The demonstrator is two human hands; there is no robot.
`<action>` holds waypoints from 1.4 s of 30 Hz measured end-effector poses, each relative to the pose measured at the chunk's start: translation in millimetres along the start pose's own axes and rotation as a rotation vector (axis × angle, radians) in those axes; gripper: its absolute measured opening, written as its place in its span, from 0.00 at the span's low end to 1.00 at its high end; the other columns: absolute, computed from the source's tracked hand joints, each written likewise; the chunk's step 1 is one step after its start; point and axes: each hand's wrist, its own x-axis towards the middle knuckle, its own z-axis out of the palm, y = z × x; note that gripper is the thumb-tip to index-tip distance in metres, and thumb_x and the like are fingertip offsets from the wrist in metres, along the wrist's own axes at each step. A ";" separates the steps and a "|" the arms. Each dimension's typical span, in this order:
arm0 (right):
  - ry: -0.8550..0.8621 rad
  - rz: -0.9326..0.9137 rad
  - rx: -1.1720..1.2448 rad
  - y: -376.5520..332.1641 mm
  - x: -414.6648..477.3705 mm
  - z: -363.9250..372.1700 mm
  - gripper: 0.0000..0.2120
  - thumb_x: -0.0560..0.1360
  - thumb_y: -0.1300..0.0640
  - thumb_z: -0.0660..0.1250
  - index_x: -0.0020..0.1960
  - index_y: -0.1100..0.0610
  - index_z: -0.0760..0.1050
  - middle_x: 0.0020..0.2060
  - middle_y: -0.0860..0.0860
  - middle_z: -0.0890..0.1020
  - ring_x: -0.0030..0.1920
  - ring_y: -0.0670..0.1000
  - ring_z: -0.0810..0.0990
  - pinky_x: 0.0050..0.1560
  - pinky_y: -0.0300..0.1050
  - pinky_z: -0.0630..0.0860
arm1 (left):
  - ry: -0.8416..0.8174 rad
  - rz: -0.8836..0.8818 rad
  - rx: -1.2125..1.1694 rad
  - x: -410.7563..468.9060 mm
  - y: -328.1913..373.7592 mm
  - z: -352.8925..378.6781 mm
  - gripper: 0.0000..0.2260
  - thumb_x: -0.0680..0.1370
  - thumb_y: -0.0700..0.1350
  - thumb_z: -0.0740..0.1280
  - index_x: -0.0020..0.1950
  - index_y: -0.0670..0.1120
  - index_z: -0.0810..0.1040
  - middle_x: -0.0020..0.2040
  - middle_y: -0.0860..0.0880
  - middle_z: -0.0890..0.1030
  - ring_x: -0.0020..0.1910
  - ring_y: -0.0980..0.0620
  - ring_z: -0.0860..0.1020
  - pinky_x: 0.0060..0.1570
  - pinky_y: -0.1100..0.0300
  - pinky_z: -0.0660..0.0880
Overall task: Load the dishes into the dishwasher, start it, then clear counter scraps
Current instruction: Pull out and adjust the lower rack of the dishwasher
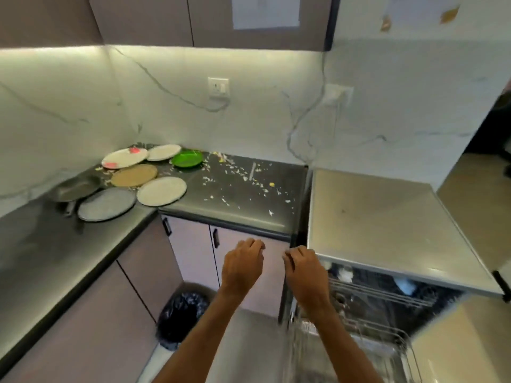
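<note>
Grey counter [41, 244]: plates [161, 190] spread in its back corner, scraps [240, 175] toward its right edge. Your left hand [242, 268] and right hand [304, 272] hang loosely curled, empty. Dishwasher rack [359, 338] out. Lift the nearest plate by its rim; slot upright.

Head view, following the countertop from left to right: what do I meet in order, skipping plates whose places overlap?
Dark pan → brown plate → green plate → scattered scraps → steel top over the open dishwasher.
</note>
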 end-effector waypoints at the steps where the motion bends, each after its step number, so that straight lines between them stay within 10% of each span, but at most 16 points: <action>1: 0.000 -0.008 -0.018 -7.0 14.4 9.9 0.09 0.82 0.53 0.61 0.53 0.54 0.80 0.49 0.49 0.80 0.49 0.50 0.77 0.48 0.46 0.78 | 0.007 -0.003 0.004 11.7 -15.1 -3.4 0.05 0.79 0.41 0.65 0.51 0.47 0.81 0.47 0.51 0.82 0.43 0.51 0.80 0.36 0.63 0.69; 18: -0.044 0.160 -0.088 -109.3 203.2 145.8 0.09 0.81 0.51 0.63 0.52 0.53 0.80 0.47 0.47 0.79 0.48 0.48 0.77 0.42 0.39 0.69 | -0.104 0.015 -0.003 185.2 -233.2 -13.8 0.08 0.82 0.44 0.60 0.52 0.48 0.79 0.48 0.52 0.81 0.45 0.53 0.79 0.39 0.62 0.75; 33: -0.421 0.336 -0.142 -0.4 403.5 247.5 0.09 0.79 0.50 0.63 0.52 0.52 0.80 0.50 0.50 0.84 0.50 0.52 0.81 0.51 0.46 0.75 | -0.523 -0.176 0.114 285.1 -279.6 114.9 0.18 0.80 0.48 0.63 0.69 0.48 0.70 0.66 0.48 0.76 0.62 0.46 0.76 0.59 0.50 0.75; 42: -0.726 0.195 -0.191 60.6 527.1 311.5 0.20 0.77 0.59 0.60 0.69 0.54 0.72 0.64 0.56 0.76 0.64 0.59 0.75 0.64 0.55 0.75 | -0.684 -0.312 0.086 363.3 -276.2 185.5 0.22 0.80 0.47 0.61 0.75 0.53 0.65 0.73 0.48 0.69 0.68 0.43 0.72 0.64 0.47 0.72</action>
